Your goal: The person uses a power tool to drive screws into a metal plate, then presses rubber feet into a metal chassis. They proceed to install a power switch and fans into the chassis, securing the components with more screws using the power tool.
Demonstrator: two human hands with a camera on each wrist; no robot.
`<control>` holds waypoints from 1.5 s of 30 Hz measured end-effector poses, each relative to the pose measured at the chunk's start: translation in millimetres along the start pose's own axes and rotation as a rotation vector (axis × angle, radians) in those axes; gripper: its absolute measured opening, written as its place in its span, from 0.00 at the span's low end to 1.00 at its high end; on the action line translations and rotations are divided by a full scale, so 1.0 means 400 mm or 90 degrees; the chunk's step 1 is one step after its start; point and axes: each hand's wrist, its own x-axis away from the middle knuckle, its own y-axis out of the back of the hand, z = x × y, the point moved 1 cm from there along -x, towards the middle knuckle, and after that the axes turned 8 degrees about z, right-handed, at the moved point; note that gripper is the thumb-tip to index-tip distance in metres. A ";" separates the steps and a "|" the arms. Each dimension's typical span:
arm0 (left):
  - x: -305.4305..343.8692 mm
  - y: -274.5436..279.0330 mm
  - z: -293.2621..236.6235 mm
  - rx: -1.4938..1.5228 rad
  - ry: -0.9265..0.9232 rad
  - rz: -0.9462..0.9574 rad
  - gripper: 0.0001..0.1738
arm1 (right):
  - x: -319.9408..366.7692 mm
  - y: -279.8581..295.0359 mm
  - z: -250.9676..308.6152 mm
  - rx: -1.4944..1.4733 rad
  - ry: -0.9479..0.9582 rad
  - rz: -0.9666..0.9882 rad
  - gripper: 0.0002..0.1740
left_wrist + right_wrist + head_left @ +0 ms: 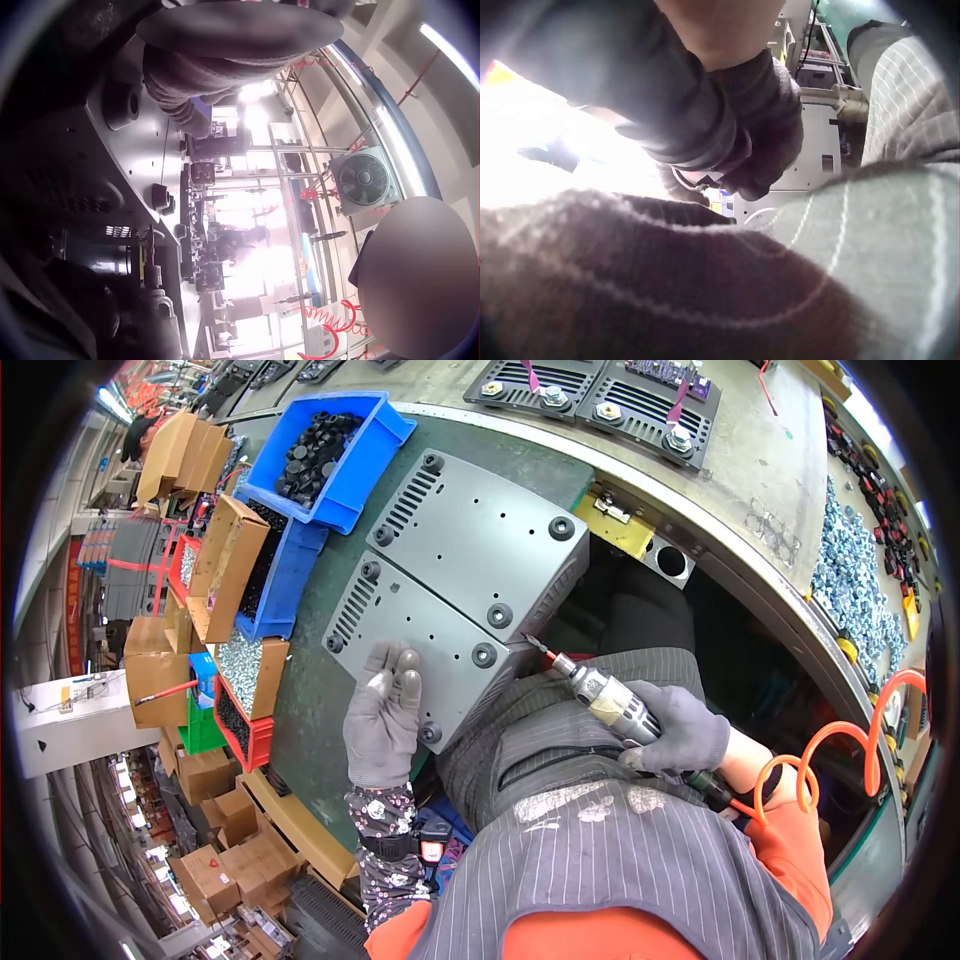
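Two grey metal housings lie side by side on the green bench, the farther housing (470,530) against the nearer housing (410,630). Black round feet (484,654) sit near their corners, beside slots and small holes. My gloved left hand (385,710) rests over the near housing's lower left part, fingers loosely bent, with nothing seen in them. In the left wrist view its glove (202,75) shows above the panel. My gloved right hand (685,728) grips an air screwdriver (610,700), its bit pointing left at the housings' near side. The right wrist view shows the dark glove (761,135).
Left of the housings stand a blue bin (345,485) of black rubber feet, another blue bin (285,585), a cardboard box of screws (240,660) and a red bin (255,735). An orange coiled hose (820,732) trails right. Slotted panels (640,410) lie at the back.
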 end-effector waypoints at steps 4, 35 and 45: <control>0.004 0.010 -0.008 -0.028 0.008 0.037 0.20 | -0.011 0.000 0.005 -0.007 0.040 -0.016 0.36; 0.062 0.013 0.025 -0.339 -0.062 0.009 0.20 | -0.060 -0.023 0.187 -0.010 0.092 0.182 0.40; 0.085 0.056 0.011 -0.367 -0.102 -0.021 0.22 | -0.126 -0.081 0.228 0.012 0.172 0.206 0.37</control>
